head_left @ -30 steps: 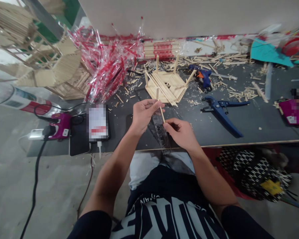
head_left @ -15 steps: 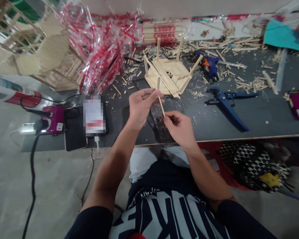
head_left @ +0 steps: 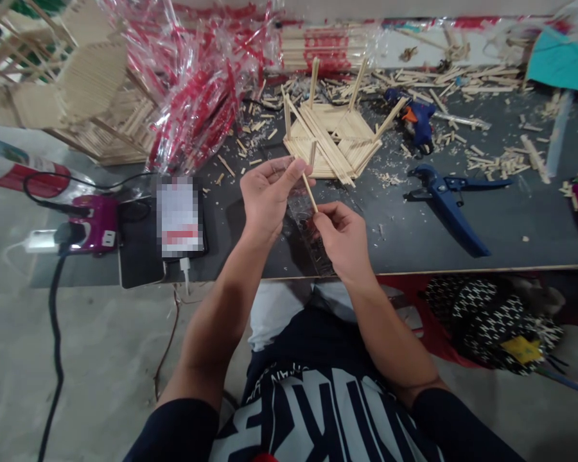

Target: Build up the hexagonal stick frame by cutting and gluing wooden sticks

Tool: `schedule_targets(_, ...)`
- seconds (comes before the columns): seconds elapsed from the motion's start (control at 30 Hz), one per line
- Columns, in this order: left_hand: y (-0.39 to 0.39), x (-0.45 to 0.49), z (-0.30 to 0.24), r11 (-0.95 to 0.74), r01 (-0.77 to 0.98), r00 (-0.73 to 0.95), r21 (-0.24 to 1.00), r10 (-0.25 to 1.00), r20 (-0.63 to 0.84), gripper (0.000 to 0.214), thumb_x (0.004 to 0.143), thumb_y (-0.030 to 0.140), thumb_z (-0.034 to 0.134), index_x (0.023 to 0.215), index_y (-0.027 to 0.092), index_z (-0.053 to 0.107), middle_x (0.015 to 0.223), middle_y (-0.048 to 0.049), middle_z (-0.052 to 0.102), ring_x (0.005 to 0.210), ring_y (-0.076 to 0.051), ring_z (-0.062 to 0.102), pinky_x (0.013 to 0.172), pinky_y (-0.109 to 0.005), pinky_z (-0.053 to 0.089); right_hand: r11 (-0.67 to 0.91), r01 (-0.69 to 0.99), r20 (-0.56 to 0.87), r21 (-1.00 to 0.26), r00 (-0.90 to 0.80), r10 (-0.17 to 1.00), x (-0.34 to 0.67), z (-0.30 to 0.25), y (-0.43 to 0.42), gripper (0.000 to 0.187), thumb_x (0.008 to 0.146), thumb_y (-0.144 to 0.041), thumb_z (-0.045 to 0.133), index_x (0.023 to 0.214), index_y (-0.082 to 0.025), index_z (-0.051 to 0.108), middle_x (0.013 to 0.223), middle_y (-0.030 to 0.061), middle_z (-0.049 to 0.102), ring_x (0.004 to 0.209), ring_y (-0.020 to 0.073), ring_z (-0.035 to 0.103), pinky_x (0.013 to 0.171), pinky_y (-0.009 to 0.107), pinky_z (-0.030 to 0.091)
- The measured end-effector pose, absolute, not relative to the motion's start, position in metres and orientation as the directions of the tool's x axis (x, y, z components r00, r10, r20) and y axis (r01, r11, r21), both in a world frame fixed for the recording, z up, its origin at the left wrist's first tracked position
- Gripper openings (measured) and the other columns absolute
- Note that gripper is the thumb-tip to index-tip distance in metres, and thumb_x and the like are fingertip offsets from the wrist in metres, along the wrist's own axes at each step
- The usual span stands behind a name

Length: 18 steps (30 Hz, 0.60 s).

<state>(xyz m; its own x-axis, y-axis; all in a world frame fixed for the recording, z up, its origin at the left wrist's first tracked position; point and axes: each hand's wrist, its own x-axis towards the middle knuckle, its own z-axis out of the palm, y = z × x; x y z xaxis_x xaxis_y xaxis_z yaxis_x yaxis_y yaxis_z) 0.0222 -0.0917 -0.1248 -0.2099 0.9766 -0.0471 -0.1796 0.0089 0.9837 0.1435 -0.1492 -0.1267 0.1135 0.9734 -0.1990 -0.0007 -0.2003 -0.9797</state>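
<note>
Between my two hands, above the front of the table, is a thin wooden stick (head_left: 309,192). My left hand (head_left: 270,192) pinches its upper end between thumb and fingers. The lower end is gripped by my right hand (head_left: 341,237), fingers curled. Just beyond my hands sits a hexagonal frame of glued wooden sticks (head_left: 366,144), with short posts rising at its corners and several loose sticks laid slantwise across it. A clear ruler-like strip (head_left: 318,253) lies on the table below my hands, partly covered by them.
Right of the frame lie a blue glue gun (head_left: 420,125) and a blue cutter (head_left: 455,208). Stick scraps (head_left: 491,160) litter the table. On the left are red-clear plastic wrappers (head_left: 197,96), a phone (head_left: 180,218), a purple power adapter (head_left: 96,224) and a larger stick structure (head_left: 91,83).
My hands have come slightly closer together along the stick, the right one moving up and left. The camera view has shifted a little. Both hands keep hold of the stick.
</note>
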Motion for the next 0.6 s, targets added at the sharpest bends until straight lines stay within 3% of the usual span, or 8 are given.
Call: schedule_targets(0.6,-0.0953,0.0237,-0.1208,0.022,-0.153,-0.224,0.988,0.973,-0.056,0.028,0.083,0.044,0.085,0.091,0.019,0.076,0.091,-0.0059,0.082,0.086,-0.02,0.08,0.07,-0.028,0.064,-0.156,0.018,-0.152,-0.988,0.139,0.978,0.1407,-0.1313,-0.1499,0.009,0.082,-0.03,0.061,0.078,-0.023,0.062,0.067,-0.0021,0.06,0.059,0.0108,0.05,0.058,0.028,0.043)
